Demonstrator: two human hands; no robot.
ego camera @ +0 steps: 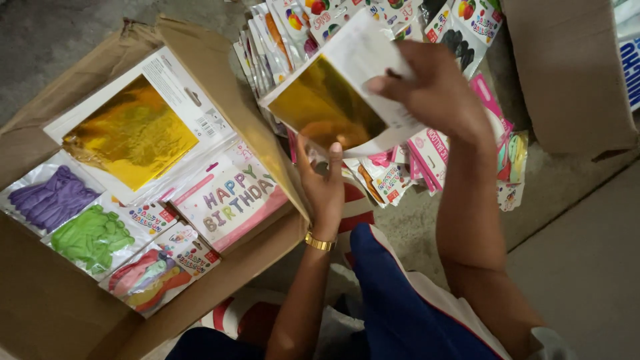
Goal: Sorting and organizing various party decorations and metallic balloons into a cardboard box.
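A cardboard box (220, 73) of balloon packs (93, 237) lies beside the hands; left hand (323, 183) and right hand (437, 90) both grip a gold foil packet (327, 107) raised above stacked packets (400, 177).

Left hand (322, 180) upturned, right hand (437, 90) pinching above.

A flat gold-foil packet (333, 100) sits at centre. At nine o'clock, a cardboard box (47, 313) holds a matching gold packet (133, 130), purple balloon bag (50, 197) and green balloon bag (90, 237). Colourful packets (293, 27) fan at twelve.
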